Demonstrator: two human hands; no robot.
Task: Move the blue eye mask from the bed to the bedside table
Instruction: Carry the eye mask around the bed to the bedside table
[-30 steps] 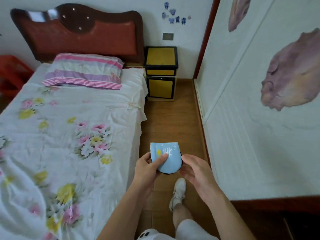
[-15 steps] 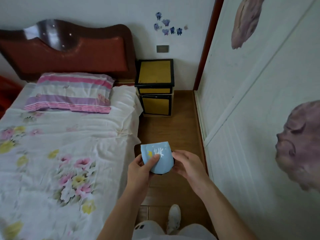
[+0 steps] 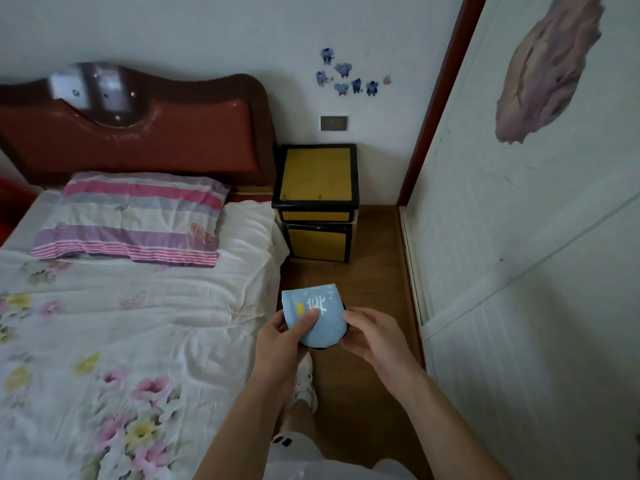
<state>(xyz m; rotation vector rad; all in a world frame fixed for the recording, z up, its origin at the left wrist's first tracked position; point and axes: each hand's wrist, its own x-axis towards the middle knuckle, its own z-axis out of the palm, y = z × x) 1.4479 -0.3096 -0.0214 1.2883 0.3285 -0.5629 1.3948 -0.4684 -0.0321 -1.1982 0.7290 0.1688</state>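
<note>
striped pillow beneath a red headboard; stickers on wall.

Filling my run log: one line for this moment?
eye mask off bed, folded | left hand, right hand hold it | bedside table ahead

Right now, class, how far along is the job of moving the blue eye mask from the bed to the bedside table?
Done: the blue eye mask is off the bed. In hand: the left hand pinches it and the right hand holds its other edge, above the wooden floor between bed and wall. Left: carrying it forward to the bedside table, whose yellow top carries no mask yet, and setting it down.
</note>
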